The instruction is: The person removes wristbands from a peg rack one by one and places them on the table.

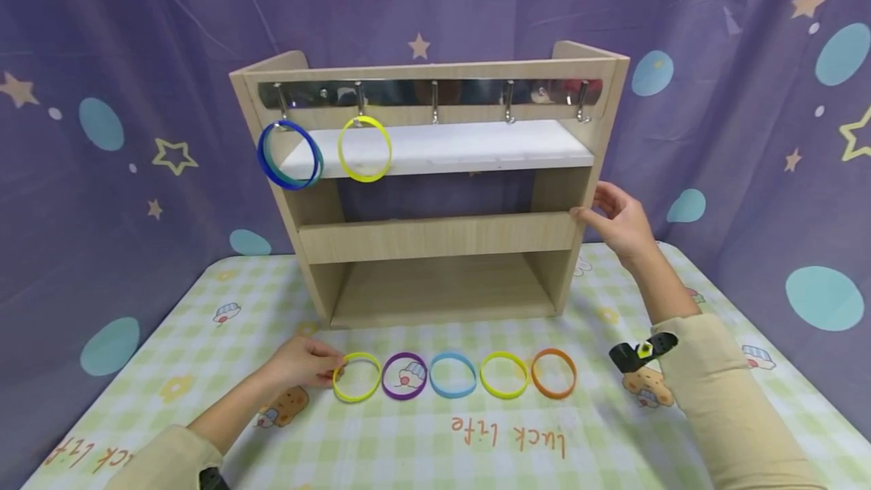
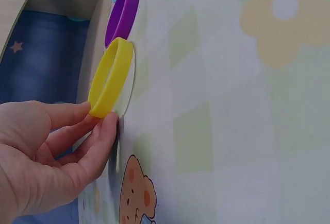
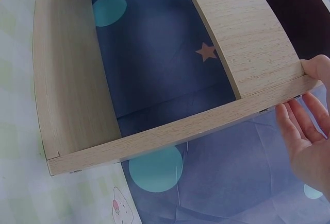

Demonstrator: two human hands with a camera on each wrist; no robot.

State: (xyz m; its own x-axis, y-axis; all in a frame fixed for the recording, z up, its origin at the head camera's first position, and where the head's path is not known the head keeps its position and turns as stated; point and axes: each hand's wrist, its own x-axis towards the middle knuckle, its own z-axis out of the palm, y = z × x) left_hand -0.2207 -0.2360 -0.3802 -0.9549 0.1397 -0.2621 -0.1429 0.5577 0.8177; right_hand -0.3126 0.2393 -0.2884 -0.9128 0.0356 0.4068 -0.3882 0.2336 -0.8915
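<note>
With thumb and fingertips, my left hand [image 1: 304, 361] pinches the near-left edge of a yellow wristband [image 2: 111, 78], the leftmost of a row on the tablecloth. Beside it lies a purple wristband [image 1: 404, 376], followed by a light blue wristband [image 1: 453, 375], another yellow wristband [image 1: 504, 375] and an orange wristband [image 1: 554, 373]. My right hand [image 1: 621, 224] grips the right side panel of the wooden shelf [image 1: 438, 239], thumb at the front edge and fingers against the outer face. On the shelf's leftmost hook hang dark blue and teal wristbands [image 1: 290, 155]; the second hook carries a yellow one [image 1: 365, 149].
A metal strip [image 1: 469, 93] with several hooks runs along the top front of the shelf. Below it are a white board [image 1: 442, 150] and an open lower compartment. A checkered tablecloth [image 1: 381, 448] covers the table, and a purple curtain [image 1: 442, 6] hangs behind.
</note>
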